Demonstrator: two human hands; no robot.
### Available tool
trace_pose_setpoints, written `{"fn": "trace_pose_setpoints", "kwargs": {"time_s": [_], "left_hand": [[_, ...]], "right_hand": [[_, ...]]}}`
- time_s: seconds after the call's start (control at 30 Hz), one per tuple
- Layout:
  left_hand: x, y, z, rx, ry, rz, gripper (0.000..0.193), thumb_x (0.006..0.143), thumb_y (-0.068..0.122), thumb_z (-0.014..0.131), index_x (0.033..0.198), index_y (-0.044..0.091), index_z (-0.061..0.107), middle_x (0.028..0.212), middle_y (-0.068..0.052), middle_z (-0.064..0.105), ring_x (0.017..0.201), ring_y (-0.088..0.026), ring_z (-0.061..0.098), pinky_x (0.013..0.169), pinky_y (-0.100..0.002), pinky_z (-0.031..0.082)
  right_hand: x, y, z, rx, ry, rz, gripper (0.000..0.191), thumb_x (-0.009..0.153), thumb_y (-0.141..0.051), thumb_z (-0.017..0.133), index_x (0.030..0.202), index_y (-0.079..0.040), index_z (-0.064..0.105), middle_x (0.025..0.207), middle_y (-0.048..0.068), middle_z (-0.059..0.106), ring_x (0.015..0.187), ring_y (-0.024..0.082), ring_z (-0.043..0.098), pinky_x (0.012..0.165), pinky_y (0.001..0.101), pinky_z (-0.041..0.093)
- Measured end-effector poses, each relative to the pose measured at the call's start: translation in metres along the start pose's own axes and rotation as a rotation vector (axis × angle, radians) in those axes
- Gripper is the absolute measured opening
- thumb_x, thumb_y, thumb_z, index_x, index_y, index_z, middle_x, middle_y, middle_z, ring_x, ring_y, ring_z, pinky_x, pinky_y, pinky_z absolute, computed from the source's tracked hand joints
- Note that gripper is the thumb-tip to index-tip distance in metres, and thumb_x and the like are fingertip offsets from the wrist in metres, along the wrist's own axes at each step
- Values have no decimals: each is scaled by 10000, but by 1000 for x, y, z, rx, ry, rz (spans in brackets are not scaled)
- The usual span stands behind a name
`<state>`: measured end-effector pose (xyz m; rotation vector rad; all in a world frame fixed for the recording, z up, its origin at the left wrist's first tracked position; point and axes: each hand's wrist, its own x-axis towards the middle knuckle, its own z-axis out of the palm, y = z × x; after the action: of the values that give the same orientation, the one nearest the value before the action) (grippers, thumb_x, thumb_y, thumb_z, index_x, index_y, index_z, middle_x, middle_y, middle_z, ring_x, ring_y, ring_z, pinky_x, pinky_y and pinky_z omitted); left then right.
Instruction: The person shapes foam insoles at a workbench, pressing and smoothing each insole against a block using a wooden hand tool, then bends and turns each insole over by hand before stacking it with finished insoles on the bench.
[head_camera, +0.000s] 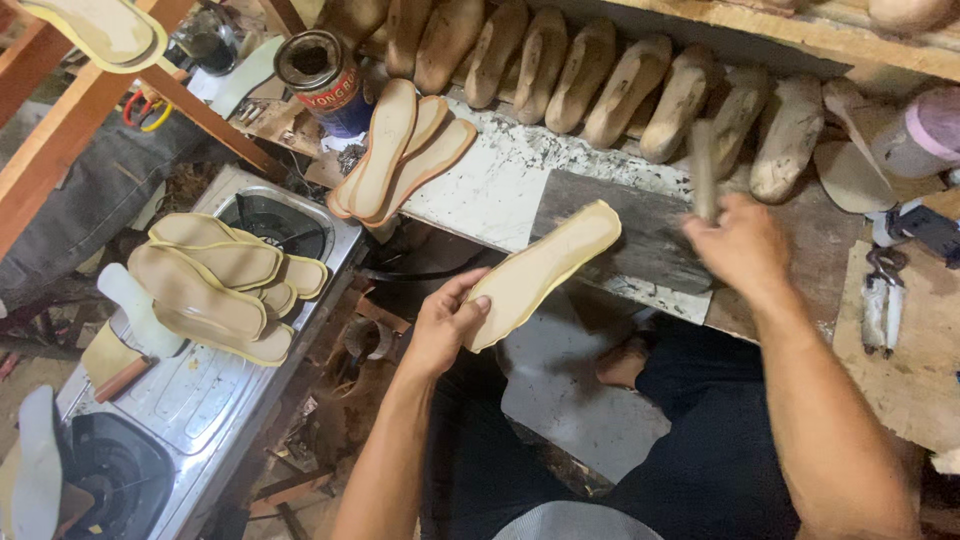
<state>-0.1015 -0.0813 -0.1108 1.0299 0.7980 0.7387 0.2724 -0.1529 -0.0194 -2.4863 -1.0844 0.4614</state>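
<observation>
Left hand (440, 325) gripping my pale tan insole (540, 272) by its heel, held tilted above my lap, right hand (742, 245) closed round a blurred tool handle (703, 170) over the desk (500, 185), open tin can (322, 75) with dark contents I can't make out.

Tan insole (540, 272) held tilted above bench edge; blurred brush handle (703, 170) upright over grey slab.

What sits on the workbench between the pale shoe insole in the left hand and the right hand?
In the head view, only the dark grey slab on the workbench lies between the pale shoe insole and the right hand.
</observation>
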Motion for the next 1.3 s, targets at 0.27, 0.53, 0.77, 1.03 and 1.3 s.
{"fn": "trace_pose_setpoints", "kwargs": {"time_s": [0.27, 0.53, 0.77, 1.03, 1.3], "left_hand": [[63, -9, 20, 107, -56, 142, 452, 957, 63, 684, 1369, -51, 537, 1018, -67, 619, 906, -133, 610, 819, -272, 512], [85, 26, 44, 406, -140, 86, 500, 965, 165, 652, 1427, -1, 560, 1131, -67, 717, 948, -94, 639, 849, -253, 526], [90, 36, 46, 467, -160, 79, 449, 943, 148, 673, 1378, 44, 631, 1001, -73, 736, 841, -106, 649, 778, -269, 542], [95, 38, 53, 486, -156, 95, 421, 916, 146, 671, 1330, 70, 656, 911, -61, 737, 794, -120, 672, 749, -289, 556], [94, 37, 57, 502, -97, 85, 378, 882, 178, 693, 1249, 88, 689, 856, -60, 754, 753, -129, 702, 716, -306, 564]], "right_hand": [[-21, 55, -2, 1405, -242, 107, 374, 1057, -415, 585, 1205, -75, 631, 865, 116, 652, 701, 196, 611, 635, 343, 534], [-56, 19, -2, 1639, -703, -128, 380, 981, -305, 659, 1239, -70, 510, 1134, 190, 674, 912, 266, 715, 691, 360, 587], [-31, -68, 0, 713, -63, -559, 512, 930, -266, 764, 1295, -47, 481, 1155, 207, 669, 1031, 271, 712, 833, 349, 629], [13, -122, 28, -141, 194, -791, 543, 885, -333, 787, 1233, -15, 516, 822, 170, 703, 669, 349, 699, 580, 472, 535], [-6, -94, 40, -239, 321, -1006, 574, 877, -334, 783, 1271, -9, 521, 880, 170, 707, 773, 340, 715, 633, 442, 561]]}}
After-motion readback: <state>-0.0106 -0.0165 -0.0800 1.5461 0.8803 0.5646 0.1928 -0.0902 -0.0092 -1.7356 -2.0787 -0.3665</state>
